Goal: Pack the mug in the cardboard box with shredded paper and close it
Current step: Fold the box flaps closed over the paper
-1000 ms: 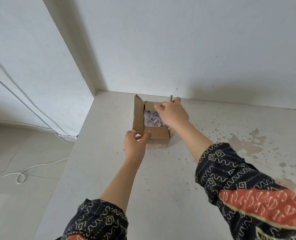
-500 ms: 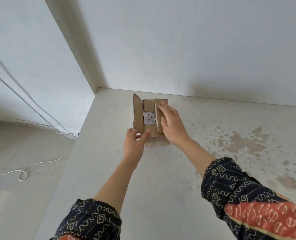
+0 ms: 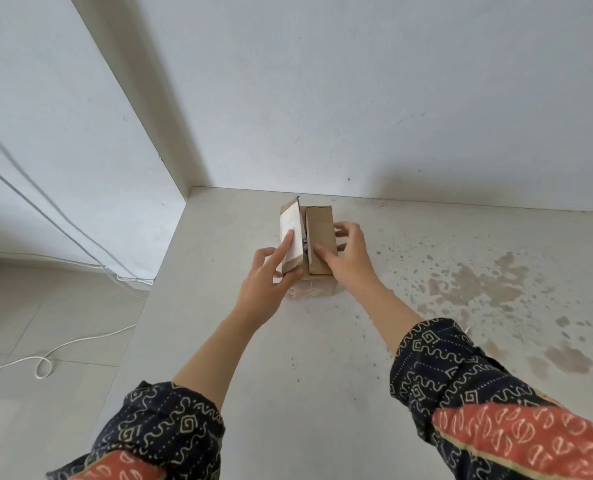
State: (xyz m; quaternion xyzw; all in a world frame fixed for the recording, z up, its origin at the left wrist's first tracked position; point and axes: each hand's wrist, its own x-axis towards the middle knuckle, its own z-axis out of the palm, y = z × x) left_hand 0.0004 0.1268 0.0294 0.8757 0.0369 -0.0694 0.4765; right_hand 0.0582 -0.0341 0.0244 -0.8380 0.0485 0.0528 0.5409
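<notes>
1. Your cardboard box [image 3: 314,271] sits on the pale countertop [image 3: 322,375], toward the back-left corner, close to the wall [image 3: 357,98] but not touching it as far as I can tell.
2. Right flap [image 3: 319,244] is folded down pretty much flat over the top of the box.
3. Left flap [image 3: 290,233] is only partway over, tilted up with its pale side facing you. There's a narrow gap between the 2 flaps.
4. In that gap you can just catch a sliver of the shredded paper [image 3: 304,244]. The mug itself is out of sight, so I can't tell you how it's sitting in there.
5. Your left hand [image 3: 267,289] is on the left flap: fingers [image 3: 285,249] spread flat against its outer face, thumb tucked under the near edge, so it's loosely pinched around that flap rather than squeezed tight.
6. Your right hand [image 3: 348,259] is draped over the right side of the box, thumb [image 3: 323,253] pressing on top of the right flap and the other fingers curled around the box's right edge. Spread-out grip, holding the box itself.
7. Both forearms are bare, patterned sleeves [image 3: 461,386] pushed back.
8. Counter has brownish stains [image 3: 478,289] off to your right, well apart from the box.
9. White cable [image 3: 42,365] looped on the tiled floor [image 3: 28,341] to your left.
</notes>
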